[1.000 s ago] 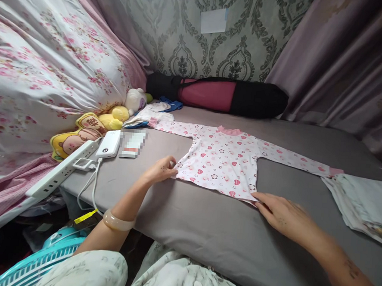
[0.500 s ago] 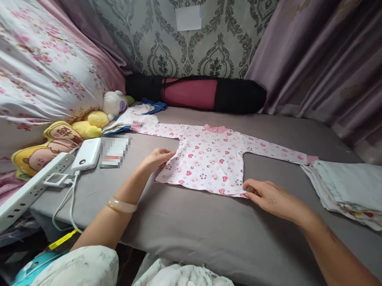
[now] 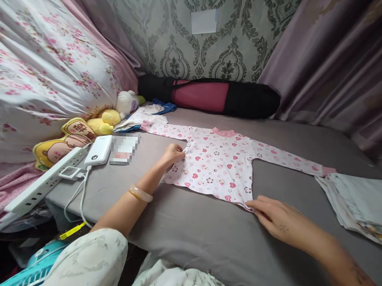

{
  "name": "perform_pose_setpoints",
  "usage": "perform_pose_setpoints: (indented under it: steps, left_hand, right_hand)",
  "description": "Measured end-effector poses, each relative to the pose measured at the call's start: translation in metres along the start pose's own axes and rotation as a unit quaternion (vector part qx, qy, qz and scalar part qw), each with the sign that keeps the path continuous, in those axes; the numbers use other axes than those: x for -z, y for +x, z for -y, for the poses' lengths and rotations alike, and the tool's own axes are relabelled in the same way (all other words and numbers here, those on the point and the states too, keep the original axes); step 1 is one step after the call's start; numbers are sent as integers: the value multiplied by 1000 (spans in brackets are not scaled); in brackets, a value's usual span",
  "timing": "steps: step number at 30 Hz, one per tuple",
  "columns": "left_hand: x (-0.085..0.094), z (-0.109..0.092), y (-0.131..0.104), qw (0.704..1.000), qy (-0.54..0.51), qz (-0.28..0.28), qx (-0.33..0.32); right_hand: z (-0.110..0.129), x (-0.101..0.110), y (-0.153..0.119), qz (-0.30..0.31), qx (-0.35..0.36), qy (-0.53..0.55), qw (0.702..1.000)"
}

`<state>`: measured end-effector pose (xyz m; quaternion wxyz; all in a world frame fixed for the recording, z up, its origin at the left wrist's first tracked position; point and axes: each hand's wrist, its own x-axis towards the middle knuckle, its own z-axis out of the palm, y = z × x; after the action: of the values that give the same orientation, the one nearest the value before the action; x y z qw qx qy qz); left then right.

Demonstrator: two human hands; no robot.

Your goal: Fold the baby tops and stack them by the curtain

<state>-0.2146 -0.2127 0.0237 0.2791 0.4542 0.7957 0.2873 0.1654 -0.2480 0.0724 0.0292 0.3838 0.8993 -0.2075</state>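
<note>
A small white shirt [image 3: 215,166] with pink hearts, flowers and pink collar and cuffs lies spread on the grey sheet [image 3: 185,229], both sleeves stretched out sideways. My left hand [image 3: 174,154] is closed on its left side edge, below the sleeve, and the fabric there is slightly raised. At the lower right corner of the hem, my right hand [image 3: 267,212] pinches the cloth between thumb and fingers. The right cuff touches a pile of folded clothes [image 3: 358,200]; the left cuff rests by a white and blue garment [image 3: 147,114].
On the left are a power strip [image 3: 49,179], a white power bank [image 3: 99,149] with cables, a blurred flat item [image 3: 124,149] and plush toys [image 3: 104,121]. A black and pink long bag [image 3: 200,95] lies along the back wall.
The view has shifted left, so things appear farther right. My left hand has moved up the shirt's side edge a little. My right hand stays at the hem corner, its fingers now closer together.
</note>
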Motion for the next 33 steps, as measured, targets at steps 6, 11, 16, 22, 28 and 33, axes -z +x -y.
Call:
perform_pose_setpoints:
  steps: [6,11,16,22,28,33]
  left_hand:
    - [7,-8,5,999,31,38,-11]
    - [2,-14,20,999,-27,40,-10]
    - [-14,-28,34,999,-37,-6,38]
    - [-32,-30,44,998,5,-58,27]
    - [-46,-28,34,989,89,-114,-11]
    - [-50,-28,21,971,185,-127,-82]
  right_hand:
    - [-17,19,22,64,-10,140,988]
    - [-54,20,75,-99,-165,166,967]
    - [-68,11,126,-159,-354,47,920]
    - [-49,2,145,-184,-426,49,885]
    - [-38,-10,147,-223,-415,21,882]
    - [-30,-16,149,-243,-418,-23,875]
